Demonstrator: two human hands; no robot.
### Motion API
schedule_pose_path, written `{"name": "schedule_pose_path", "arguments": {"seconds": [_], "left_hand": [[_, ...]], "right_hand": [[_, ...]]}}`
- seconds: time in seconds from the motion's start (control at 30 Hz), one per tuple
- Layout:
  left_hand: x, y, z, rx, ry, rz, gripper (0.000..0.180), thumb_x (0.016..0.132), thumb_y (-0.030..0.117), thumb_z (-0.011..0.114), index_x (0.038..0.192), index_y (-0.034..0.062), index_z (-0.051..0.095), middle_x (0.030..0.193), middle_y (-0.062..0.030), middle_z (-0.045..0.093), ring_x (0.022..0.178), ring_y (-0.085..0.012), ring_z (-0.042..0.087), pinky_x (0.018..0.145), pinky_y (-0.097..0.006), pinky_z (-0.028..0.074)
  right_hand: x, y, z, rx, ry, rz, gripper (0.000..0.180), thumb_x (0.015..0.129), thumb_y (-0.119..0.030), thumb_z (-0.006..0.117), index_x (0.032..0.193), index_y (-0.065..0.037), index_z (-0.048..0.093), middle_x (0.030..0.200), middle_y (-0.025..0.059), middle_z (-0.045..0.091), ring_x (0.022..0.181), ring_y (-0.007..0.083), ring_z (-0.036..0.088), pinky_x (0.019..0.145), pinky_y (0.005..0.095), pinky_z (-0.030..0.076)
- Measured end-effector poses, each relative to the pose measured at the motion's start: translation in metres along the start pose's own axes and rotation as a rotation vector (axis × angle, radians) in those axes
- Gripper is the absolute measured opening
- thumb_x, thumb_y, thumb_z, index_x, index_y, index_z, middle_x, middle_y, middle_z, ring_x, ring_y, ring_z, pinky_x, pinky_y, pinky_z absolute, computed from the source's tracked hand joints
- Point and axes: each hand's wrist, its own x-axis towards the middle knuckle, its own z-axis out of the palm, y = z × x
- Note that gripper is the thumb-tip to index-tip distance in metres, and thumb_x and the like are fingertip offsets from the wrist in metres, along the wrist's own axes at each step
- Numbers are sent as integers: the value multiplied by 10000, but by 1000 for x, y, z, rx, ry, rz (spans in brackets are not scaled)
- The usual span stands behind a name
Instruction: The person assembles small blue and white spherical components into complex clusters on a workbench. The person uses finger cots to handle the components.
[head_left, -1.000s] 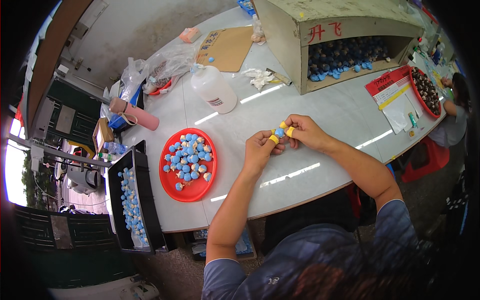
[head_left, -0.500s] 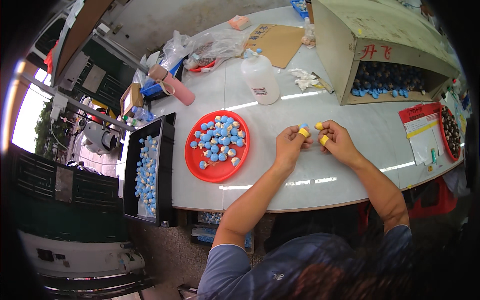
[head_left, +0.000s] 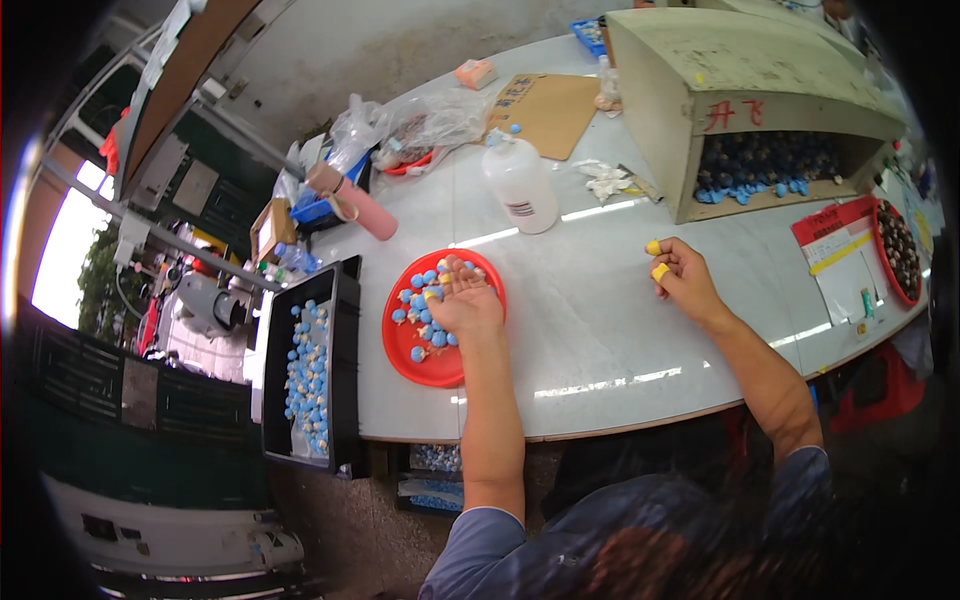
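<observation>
Half a second back both hands sat close together mid-bench, fiddling with something small between the yellow-capped fingertips. Now split apart. Left hand (head_left: 462, 300) gone over to the red plate (head_left: 405, 352), palm down, fingers loosely spread among the small blue pieces (head_left: 436, 338), touching or just over them. Can't tell if anything's actually pinched yet, fingertips hidden in the heap. Right hand (head_left: 683, 278) left behind on the bare white bench (head_left: 600, 330), well apart from the plate, fingers curled in, yellow finger caps (head_left: 656, 259) showing on thumb and forefinger. Possibly holding a tiny part, too small to say.

Looks like one piece wrapped up and the left reaching for the next one, so probably a repeat cycle rather than anything close to finished. Plenty of blue pieces on the plate, more in the black tray (head_left: 306, 372) hanging off the bench's left edge.

Also around: white squeeze bottle (head_left: 521, 184) behind the plate, pink cylinder (head_left: 352, 205) off to the left, big beige box (head_left: 745, 95) at the back with more blue bits inside.
</observation>
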Motion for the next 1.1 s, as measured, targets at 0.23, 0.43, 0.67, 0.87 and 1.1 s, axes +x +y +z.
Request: {"name": "schedule_pose_path", "arguments": {"seconds": [0.23, 0.43, 0.67, 0.87, 1.1], "left_hand": [[-24, -24, -4, 222, -122, 74, 483, 990, 388, 357, 1271, 0, 411, 1169, -149, 557, 932, -213, 585, 773, -284, 527], [-46, -65, -35, 757, -465, -302, 390, 952, 235, 502, 1275, 29, 428, 1003, -142, 588, 749, -200, 599, 674, -284, 505], [-53, -74, -36, 926, -538, -407, 355, 959, 194, 500, 1258, 14, 434, 983, -144, 605, 740, -193, 618, 662, -282, 522], [-53, -74, -38, 944, -543, -430, 330, 948, 215, 504, 1223, 36, 465, 962, -125, 618, 735, -182, 622, 656, -272, 529], [-61, -77, -36, 1054, -572, -389, 348, 949, 184, 526, 1236, 3, 448, 968, -123, 609, 756, -169, 621, 673, -270, 522]], "right_hand": [[14, 11, -3, 67, 114, -53, 243, 883, 5, 514, 1125, 2, 531, 877, 26, 555, 639, 69, 524, 560, 216, 447], [27, -12, -31, 75, 410, 15, 217, 872, -37, 541, 1088, -25, 555, 860, 21, 560, 688, 94, 534, 603, 247, 451], [93, -10, -88, -1189, 567, -287, 221, 804, -110, 581, 980, 11, 637, 967, 205, 655, 890, 381, 628, 794, 446, 500], [116, -18, -85, -1239, 477, 29, 236, 705, -192, 651, 787, 19, 718, 847, 226, 685, 854, 388, 667, 762, 453, 535], [104, -18, -90, -1071, 649, -13, 281, 725, -207, 673, 897, 16, 668, 874, 173, 695, 844, 313, 672, 727, 405, 528]]}}
